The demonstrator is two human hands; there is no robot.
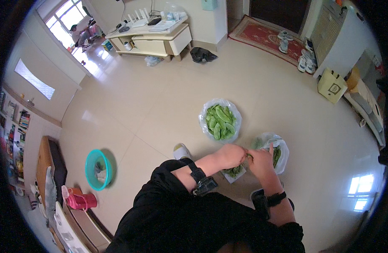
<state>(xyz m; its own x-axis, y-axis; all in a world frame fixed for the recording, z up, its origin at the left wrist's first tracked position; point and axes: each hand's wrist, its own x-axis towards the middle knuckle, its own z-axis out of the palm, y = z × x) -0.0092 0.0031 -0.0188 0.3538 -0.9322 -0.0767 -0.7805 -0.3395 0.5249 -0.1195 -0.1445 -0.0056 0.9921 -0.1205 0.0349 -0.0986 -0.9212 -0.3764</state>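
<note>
My left hand (233, 155) and my right hand (260, 161) meet in front of me, fingers pinched around a small piece of green bean pod (248, 155) between them. Most of that piece is hidden by the fingers. The right index finger points outward. Just beyond the hands, a white plastic bag (202, 122) stands rolled open, full of broad flat green beans (220, 120). To the right, partly behind my right hand, is a second white plastic bag (284, 148) with darker greens inside. Below my hands, green scraps (234, 171) lie on a white sheet or bag.
A turquoise basin (89, 169) stands on the tiled floor at left, near a pink-red jug (85, 201). A low cabinet (154, 44) with a black bag (202, 55) beside it is at the back. A red rug (261, 36) with shoes and a yellow bag (331, 85) are far right.
</note>
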